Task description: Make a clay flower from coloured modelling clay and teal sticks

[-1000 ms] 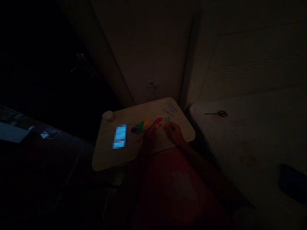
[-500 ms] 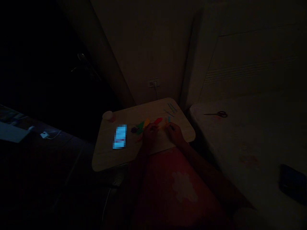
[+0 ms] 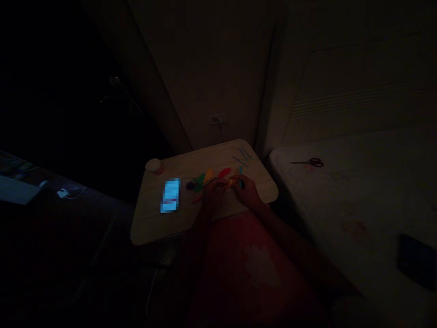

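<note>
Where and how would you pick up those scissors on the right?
I'd take the scissors by the handles, at their right-hand end, coming from above with the right hand, the nearer one. They appear to lie flat on the pale cloth with nothing over them, and the blades point left toward the table, so the handle end looks like the safer grip.
</note>
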